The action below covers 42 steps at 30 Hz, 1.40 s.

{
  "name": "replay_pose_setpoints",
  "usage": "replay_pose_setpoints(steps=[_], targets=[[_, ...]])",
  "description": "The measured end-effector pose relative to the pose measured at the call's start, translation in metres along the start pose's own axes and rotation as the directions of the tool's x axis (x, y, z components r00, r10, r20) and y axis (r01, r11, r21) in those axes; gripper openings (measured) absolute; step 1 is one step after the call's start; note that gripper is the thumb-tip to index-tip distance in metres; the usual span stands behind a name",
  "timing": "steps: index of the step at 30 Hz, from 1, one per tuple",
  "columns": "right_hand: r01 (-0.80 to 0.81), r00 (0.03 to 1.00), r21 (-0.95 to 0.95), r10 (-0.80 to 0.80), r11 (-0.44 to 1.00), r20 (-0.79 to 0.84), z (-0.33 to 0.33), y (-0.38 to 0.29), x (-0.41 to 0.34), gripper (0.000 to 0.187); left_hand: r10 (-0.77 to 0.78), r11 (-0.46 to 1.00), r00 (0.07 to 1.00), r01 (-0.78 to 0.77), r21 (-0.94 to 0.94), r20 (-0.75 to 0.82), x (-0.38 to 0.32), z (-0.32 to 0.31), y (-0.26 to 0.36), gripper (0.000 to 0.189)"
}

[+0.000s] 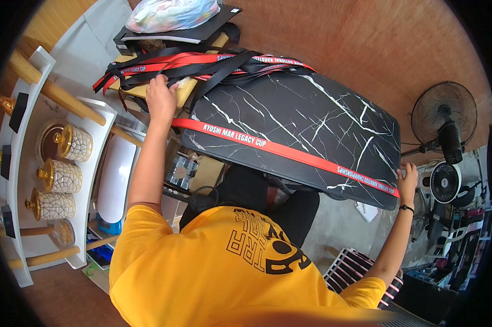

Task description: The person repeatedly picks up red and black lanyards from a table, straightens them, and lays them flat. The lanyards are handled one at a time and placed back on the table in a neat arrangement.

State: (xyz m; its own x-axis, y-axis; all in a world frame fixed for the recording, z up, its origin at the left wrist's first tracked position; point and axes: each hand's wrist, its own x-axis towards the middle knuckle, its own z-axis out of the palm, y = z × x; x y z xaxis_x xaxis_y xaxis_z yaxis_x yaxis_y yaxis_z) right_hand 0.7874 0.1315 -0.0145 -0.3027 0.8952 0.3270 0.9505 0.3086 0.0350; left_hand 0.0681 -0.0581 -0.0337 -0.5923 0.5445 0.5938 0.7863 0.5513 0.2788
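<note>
A folding table with a black, white-veined marble-look top (295,110) stands before me. Along its near side, a flat red ribbon strap (288,154) with white lettering lies straight, running from beside my left forearm to the right edge. My left hand (161,98) is at the far left, its thumb and finger pinched on a black strap in a tangled heap of red and black straps (233,65). The heap lies across the table's far left corner. At the right edge, my right hand (407,184) is beside the ribbon's end; its grip there is unclear.
A white shelf (96,171) with gold-lidded jars (64,178) rises at left. Past the straps sits a plastic bag (172,15) on a black folder (180,32). Two fans (444,118) stand at right. Below the table's left end is an open cardboard box (206,175).
</note>
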Motion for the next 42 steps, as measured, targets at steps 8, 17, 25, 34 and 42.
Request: replay_pose_setpoints(steps=[8, 17, 25, 34, 42], targets=[[0.269, 0.962, 0.145, -0.259, 0.952, -0.081, -0.041, -0.12, 0.032, 0.023, -0.076, 0.995, 0.975, 0.088, -0.044, 0.209, 0.009, -0.002, -0.016, 0.021], [0.578, 0.803, 0.503, -0.556, 0.642, -0.213, -0.064, -0.295, 0.054, 0.022, 0.196, 0.639, 0.768, 0.372, -0.673, 0.61, 0.021, -0.087, 0.013, 0.015], [0.589, 0.707, 0.763, -0.627, 0.266, -0.327, -0.062, -0.443, 0.059, 0.074, 0.529, 0.501, 0.765, 0.068, -0.863, 0.367, -0.006, -0.14, 0.098, 0.042], [0.319, 0.902, 0.928, -0.363, 0.192, -0.235, -0.048, -0.453, 0.099, 0.022, 0.429, 0.705, 0.891, -0.228, -0.672, 0.148, -0.009, -0.166, 0.114, 0.024], [0.132, 0.919, 0.97, -0.392, 0.205, -0.042, -0.083, -0.375, 0.161, 0.021, 0.199, 0.632, 0.886, 0.211, -0.746, 0.42, 0.026, -0.187, 0.068, 0.02]])
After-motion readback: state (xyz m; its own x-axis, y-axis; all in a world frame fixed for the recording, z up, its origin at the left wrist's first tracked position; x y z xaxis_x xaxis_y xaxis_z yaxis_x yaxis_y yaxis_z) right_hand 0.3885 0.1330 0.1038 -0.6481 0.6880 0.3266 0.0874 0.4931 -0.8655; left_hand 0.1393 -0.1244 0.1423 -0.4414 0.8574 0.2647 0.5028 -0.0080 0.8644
